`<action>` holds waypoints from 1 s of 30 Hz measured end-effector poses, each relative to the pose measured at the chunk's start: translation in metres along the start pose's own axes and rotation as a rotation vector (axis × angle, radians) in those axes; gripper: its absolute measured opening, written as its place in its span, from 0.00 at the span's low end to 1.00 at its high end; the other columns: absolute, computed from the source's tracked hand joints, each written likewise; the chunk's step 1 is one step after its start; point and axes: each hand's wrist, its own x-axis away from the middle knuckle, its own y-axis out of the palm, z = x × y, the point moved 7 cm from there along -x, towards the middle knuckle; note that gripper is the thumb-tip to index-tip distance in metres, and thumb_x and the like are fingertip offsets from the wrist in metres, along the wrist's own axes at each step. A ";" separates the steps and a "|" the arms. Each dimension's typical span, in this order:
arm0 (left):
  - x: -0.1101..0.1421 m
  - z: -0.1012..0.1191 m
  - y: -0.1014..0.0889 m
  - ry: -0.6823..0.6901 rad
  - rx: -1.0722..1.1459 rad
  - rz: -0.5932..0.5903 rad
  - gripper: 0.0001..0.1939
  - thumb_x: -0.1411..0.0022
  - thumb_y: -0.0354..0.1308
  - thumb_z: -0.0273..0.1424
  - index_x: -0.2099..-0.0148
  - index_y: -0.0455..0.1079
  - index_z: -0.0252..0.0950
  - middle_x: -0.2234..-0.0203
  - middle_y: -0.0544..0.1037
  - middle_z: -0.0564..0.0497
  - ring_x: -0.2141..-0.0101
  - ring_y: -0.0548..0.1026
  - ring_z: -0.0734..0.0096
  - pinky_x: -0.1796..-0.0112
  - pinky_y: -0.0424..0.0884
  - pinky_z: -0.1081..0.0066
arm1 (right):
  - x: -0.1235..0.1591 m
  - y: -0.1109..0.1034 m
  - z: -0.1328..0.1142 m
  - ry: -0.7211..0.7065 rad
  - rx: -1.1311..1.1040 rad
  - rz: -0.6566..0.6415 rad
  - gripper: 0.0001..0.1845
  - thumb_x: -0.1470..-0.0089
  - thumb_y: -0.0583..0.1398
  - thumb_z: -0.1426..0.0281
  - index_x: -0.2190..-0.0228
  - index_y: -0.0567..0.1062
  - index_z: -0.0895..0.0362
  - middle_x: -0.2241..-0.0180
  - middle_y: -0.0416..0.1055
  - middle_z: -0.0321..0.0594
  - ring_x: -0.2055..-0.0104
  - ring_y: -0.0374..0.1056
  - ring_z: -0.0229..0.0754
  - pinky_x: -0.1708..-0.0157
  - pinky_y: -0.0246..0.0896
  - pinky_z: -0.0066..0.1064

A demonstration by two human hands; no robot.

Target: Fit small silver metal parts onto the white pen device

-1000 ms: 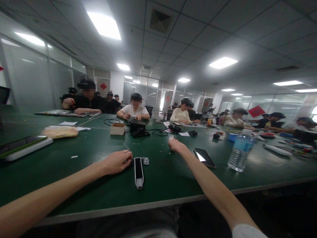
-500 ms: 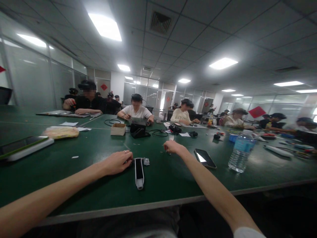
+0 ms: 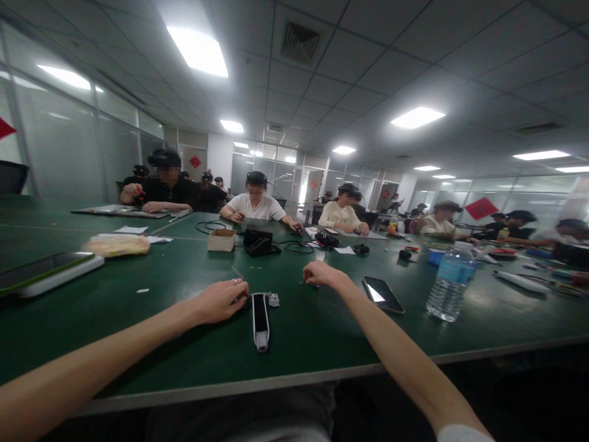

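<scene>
My left hand (image 3: pixel 224 301) rests on the green table with its fingers curled under. It lies just left of a slim device with a white frame and dark middle (image 3: pixel 260 322); whatever its fingers hold, if anything, is hidden. A small grey-white part (image 3: pixel 273 299) sits at the device's upper right end. Farther right, my right hand (image 3: pixel 321 274) bends down to the tabletop, fingers closed together. Tiny bits lie by its fingertips, too small to name, and its grip is hidden from view.
A phone (image 3: pixel 383 294) and a water bottle (image 3: pixel 451 282) stand right of my right arm. Beyond my hands are a small box (image 3: pixel 221 240), a black stand (image 3: pixel 258 242) and cables. A bread-like package (image 3: pixel 117 245) lies left. Several people work around the table (image 3: pixel 193 362).
My right hand has shifted slightly left and down at the tabletop. My left hand and the device stay put. Across the table, a person's hand has moved over to a dark object.
</scene>
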 end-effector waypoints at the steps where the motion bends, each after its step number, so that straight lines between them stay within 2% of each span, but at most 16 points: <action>1: 0.000 0.000 0.000 0.000 0.002 -0.002 0.09 0.35 0.46 0.32 0.59 0.65 0.37 0.63 0.73 0.48 0.66 0.72 0.67 0.64 0.66 0.68 | 0.000 -0.001 0.000 -0.007 0.002 0.008 0.10 0.50 0.62 0.74 0.63 0.78 0.57 0.62 0.76 0.41 0.62 0.71 0.39 0.67 0.59 0.23; 14: 0.000 0.002 -0.001 -0.018 -0.043 -0.015 0.10 0.35 0.45 0.32 0.59 0.66 0.37 0.63 0.73 0.48 0.66 0.72 0.66 0.65 0.66 0.68 | -0.001 0.004 -0.010 -0.068 0.013 -0.009 0.09 0.49 0.62 0.71 0.64 0.79 0.55 0.65 0.77 0.39 0.65 0.71 0.38 0.70 0.57 0.23; 21: 0.003 0.005 -0.008 -0.065 -0.026 -0.021 0.11 0.36 0.47 0.33 0.58 0.68 0.36 0.62 0.74 0.47 0.63 0.73 0.64 0.63 0.67 0.67 | 0.003 -0.001 -0.022 -0.054 0.071 0.046 0.07 0.50 0.60 0.73 0.68 0.78 0.57 0.66 0.76 0.41 0.65 0.70 0.39 0.70 0.55 0.24; 26: 0.002 0.003 -0.011 -0.113 -0.021 0.000 0.11 0.36 0.48 0.35 0.57 0.68 0.37 0.62 0.75 0.47 0.63 0.73 0.65 0.63 0.67 0.68 | 0.008 -0.012 -0.038 -0.074 0.088 0.155 0.08 0.46 0.56 0.73 0.66 0.75 0.59 0.64 0.73 0.44 0.63 0.67 0.40 0.65 0.57 0.27; 30: 0.001 0.003 -0.016 -0.098 -0.071 0.115 0.12 0.34 0.44 0.34 0.56 0.66 0.35 0.62 0.74 0.46 0.64 0.72 0.65 0.62 0.67 0.67 | 0.020 -0.033 -0.070 -0.218 0.072 0.421 0.09 0.41 0.52 0.73 0.63 0.70 0.62 0.63 0.68 0.47 0.59 0.63 0.41 0.58 0.57 0.30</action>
